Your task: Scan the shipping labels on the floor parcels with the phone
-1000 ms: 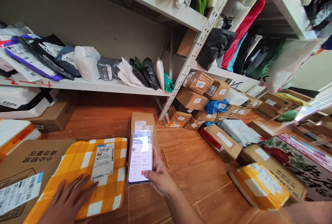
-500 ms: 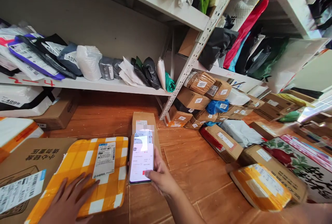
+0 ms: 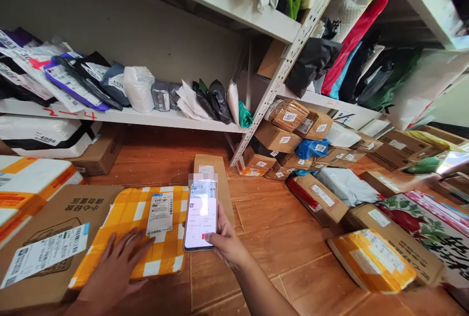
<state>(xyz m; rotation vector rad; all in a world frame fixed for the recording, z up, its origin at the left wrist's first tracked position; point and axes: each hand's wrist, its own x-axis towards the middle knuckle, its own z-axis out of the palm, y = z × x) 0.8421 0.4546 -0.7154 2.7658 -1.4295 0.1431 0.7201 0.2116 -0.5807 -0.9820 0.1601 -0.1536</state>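
Crowding the yellow checked parcel (image 3: 137, 230) from the left is one brown carton (image 3: 47, 242), touching its edge. One white label sits on the parcel's top. Left hand (image 3: 115, 269) lies flat and spread on it; right hand (image 3: 225, 242), just right, grips one lit phone (image 3: 201, 216) over one small box (image 3: 214, 172).

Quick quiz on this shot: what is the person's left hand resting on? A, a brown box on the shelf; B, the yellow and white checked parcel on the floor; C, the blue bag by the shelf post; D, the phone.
B: the left hand lies flat on the yellow and white checked parcel, while the right hand holds the phone.
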